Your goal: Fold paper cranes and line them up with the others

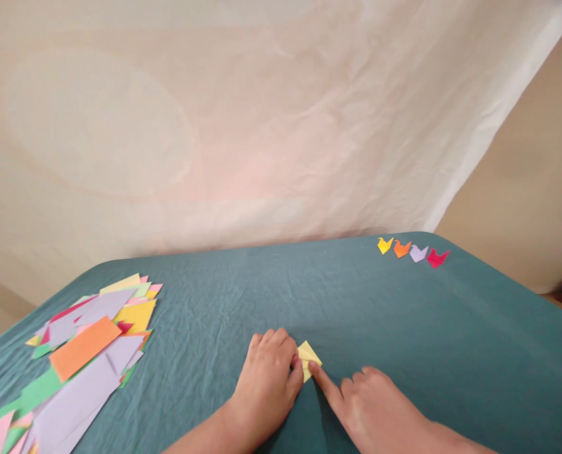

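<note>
A small folded yellow paper lies on the teal tablecloth near the front edge. My left hand rests on its left side with the fingers curled down, pinning the paper. My right hand points its index finger at the paper's lower right edge and presses there, while the other fingers are tucked in.
A loose pile of coloured paper sheets covers the table's left side. At the far right corner sit several small folded paper figures: yellow, orange, lilac and red. A cream cloth backdrop hangs behind.
</note>
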